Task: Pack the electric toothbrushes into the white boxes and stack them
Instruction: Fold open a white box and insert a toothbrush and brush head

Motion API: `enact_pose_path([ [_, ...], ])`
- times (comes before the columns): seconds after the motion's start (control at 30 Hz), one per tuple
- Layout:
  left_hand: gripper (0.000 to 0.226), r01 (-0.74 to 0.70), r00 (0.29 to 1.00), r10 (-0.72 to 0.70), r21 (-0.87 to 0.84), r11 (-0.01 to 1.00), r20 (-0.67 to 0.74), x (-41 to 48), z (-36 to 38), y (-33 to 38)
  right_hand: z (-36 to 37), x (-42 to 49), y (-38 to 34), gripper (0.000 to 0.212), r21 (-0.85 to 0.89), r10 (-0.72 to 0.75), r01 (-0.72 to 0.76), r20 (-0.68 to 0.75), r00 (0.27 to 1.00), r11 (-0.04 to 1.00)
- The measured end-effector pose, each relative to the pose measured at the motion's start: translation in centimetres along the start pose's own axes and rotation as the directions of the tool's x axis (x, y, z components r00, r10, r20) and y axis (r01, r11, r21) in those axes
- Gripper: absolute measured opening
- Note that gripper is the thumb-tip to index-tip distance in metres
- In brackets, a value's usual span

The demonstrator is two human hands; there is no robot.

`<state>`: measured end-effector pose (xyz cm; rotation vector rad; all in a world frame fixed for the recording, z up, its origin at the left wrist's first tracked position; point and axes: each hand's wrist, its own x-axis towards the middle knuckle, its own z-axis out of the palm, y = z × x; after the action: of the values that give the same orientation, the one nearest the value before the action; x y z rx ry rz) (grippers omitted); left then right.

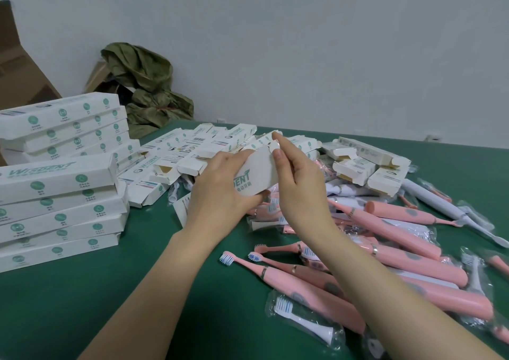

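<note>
Left hand point(220, 186) grips a white box point(259, 175) around its middle, fingers curled under, thumb over the printed face. The box is held in the air above the green surface point(110, 304), just in front of the heap of open empty boxes point(192, 150).

Right hand point(297, 191) is at the box's far end. Forefinger and thumb pinch the rounded end flap point(274, 147); the other fingers are loosely curled behind.

Step in hand, by my reading: closing that end. Whether a toothbrush already sits inside, I cannot tell, as the box's sides hide it.

To do it well:
- Keep the left grip light, since the thin card would bow and the flap would miss its slot.
- Fold any side tabs in first, then bend the flap along its crease.
- Lead the rounded tongue in square, not corner first, and press flat with the thumb.
- Check the other end before letting go.

The closed box should go on the near stack point(60, 211) at left, edges in line with those beneath; its upper boxes sit a little skewed. A second stack point(68, 128) stands behind it.

Loose pink toothbrushes point(413, 268) lie heaped at right, mixed with spare brush heads in clear sleeves point(303, 321). Many are left to pack.
</note>
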<state>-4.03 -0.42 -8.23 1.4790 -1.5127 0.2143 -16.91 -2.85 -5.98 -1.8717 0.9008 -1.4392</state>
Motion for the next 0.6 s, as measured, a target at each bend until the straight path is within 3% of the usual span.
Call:
enact_pose_path([
  [0.2, 0.071, -0.024, 1.000, 0.024, -0.019, 1.000, -0.003, -0.2, 0.2, 0.2, -0.1, 0.3, 0.0, 0.028, 0.144, 0.092, -0.082, -0.065, 0.994, 0.986],
  [0.47, 0.073, -0.011, 1.000, 0.011, -0.043, 0.999, -0.001, -0.2, 0.4, 0.3, -0.1, -0.4, 0.3, 0.035, 0.049, 0.051, -0.050, -0.016, 0.999, 0.998],
  [0.6, 0.068, -0.002, 1.000, 0.001, -0.096, 0.995, -0.010, -0.2, 0.5, 0.5, 0.6, -1.1, 0.6, 0.044, -0.109, -0.074, 0.075, 0.019, 0.997, 0.991],
])
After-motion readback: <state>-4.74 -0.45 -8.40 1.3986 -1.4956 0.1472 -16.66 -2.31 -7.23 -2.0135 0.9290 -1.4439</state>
